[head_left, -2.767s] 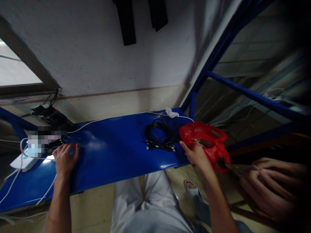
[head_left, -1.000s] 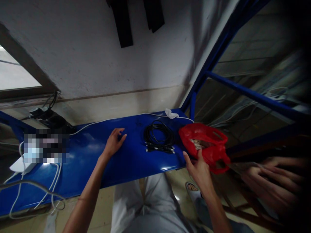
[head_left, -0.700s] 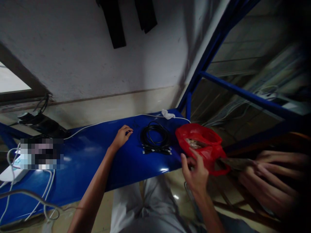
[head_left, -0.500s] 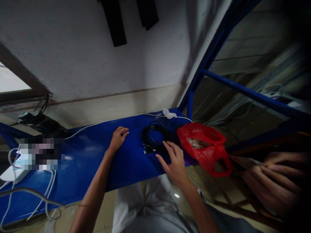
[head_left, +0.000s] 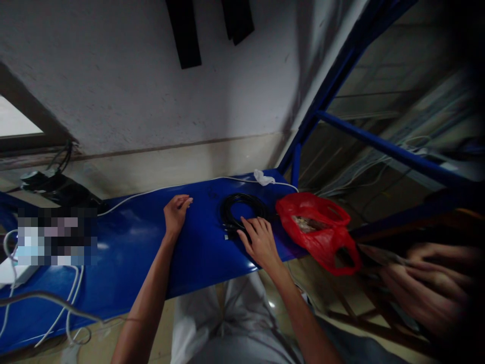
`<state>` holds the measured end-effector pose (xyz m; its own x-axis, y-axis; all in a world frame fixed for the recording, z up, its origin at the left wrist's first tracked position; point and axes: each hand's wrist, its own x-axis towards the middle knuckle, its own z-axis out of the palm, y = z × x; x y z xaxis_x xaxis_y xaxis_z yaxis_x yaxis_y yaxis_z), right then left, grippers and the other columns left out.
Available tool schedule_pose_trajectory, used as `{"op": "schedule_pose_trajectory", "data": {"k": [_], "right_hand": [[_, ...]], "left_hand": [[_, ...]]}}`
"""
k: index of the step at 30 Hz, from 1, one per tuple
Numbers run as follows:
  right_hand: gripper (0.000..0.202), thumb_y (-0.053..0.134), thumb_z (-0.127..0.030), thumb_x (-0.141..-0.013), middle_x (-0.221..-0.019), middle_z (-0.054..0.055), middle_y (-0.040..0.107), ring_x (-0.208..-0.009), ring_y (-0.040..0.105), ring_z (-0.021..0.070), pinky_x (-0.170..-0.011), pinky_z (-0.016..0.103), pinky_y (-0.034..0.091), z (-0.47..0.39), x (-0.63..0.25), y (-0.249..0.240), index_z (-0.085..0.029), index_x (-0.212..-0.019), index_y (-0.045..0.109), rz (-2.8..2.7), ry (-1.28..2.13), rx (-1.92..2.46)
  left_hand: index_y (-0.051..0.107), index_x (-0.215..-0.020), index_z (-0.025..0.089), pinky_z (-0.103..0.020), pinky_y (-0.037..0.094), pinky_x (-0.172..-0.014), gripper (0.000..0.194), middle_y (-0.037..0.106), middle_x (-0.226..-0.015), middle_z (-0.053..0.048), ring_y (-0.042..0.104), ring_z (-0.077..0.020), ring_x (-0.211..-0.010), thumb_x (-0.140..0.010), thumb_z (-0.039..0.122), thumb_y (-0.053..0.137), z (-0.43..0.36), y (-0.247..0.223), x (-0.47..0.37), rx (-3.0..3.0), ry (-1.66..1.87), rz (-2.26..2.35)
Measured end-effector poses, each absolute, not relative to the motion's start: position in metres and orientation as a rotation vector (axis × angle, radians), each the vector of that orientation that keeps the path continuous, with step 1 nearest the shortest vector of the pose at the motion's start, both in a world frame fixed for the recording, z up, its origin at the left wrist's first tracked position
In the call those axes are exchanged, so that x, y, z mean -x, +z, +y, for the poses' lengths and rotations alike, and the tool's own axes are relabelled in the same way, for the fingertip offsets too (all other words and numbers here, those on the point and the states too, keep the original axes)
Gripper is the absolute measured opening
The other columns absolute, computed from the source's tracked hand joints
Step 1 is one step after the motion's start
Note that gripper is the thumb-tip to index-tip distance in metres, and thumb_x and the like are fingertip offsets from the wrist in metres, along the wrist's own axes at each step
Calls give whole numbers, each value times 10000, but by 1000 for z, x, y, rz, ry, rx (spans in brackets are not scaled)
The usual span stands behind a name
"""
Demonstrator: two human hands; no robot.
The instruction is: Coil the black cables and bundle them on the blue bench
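A coiled black cable (head_left: 237, 200) lies on the blue tabletop (head_left: 212, 263), with its plug ends at the near left of the coil. Over the coil's near right edge is my right hand (head_left: 259, 240), fingers spread and fingertips at the cable; whether they press on it is unclear. My left hand (head_left: 176, 215) hovers at the left of the coil, fingers curled and fingertips together, and anything between them is too small to make out. A red plastic bag (head_left: 314, 222) with something pale inside sits right of the coil.
White cords and a white power strip (head_left: 18, 270) are at the left, beside a blurred patch. A white scrap (head_left: 264, 177) lies by the wall. Blue frame bars (head_left: 295, 167) rise at the back right. Another person's hands (head_left: 428, 278) hold a thin object at the far right.
My right hand has moved left onto the near side of the coil. My left hand has shifted slightly left, with its fingers drawn closer together.
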<state>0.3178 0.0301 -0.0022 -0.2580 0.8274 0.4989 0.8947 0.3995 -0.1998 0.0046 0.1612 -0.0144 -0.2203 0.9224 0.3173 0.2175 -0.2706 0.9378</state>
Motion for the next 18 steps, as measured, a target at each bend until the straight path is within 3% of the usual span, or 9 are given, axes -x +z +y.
{"op": "schedule_pose_trajectory", "data": {"k": [9,18], "right_hand": [[217,558,-304,-1120,-1114,142,701,-1079,623,292,-964,453,486,34,-320,-9,-164,-1197,705,-2052,-179,1401],[200,494,-296,-1148,-1003,101,728,-987,648,271,-945,422,447,37,-323,-6,-183,-1095,650,-2081,-167,1452]], "left_hand": [[840,-1065,160,-313,589,-736,367,821,-948,-90,760,-198,-810,-909,491,808,159,-11,-3,-1396,1574,1362],[873,-1056,212,-308,500,-711,336,731,-841,-40,639,-172,-749,-974,515,753,157,-6,-3,-1588,1602,1380]]}}
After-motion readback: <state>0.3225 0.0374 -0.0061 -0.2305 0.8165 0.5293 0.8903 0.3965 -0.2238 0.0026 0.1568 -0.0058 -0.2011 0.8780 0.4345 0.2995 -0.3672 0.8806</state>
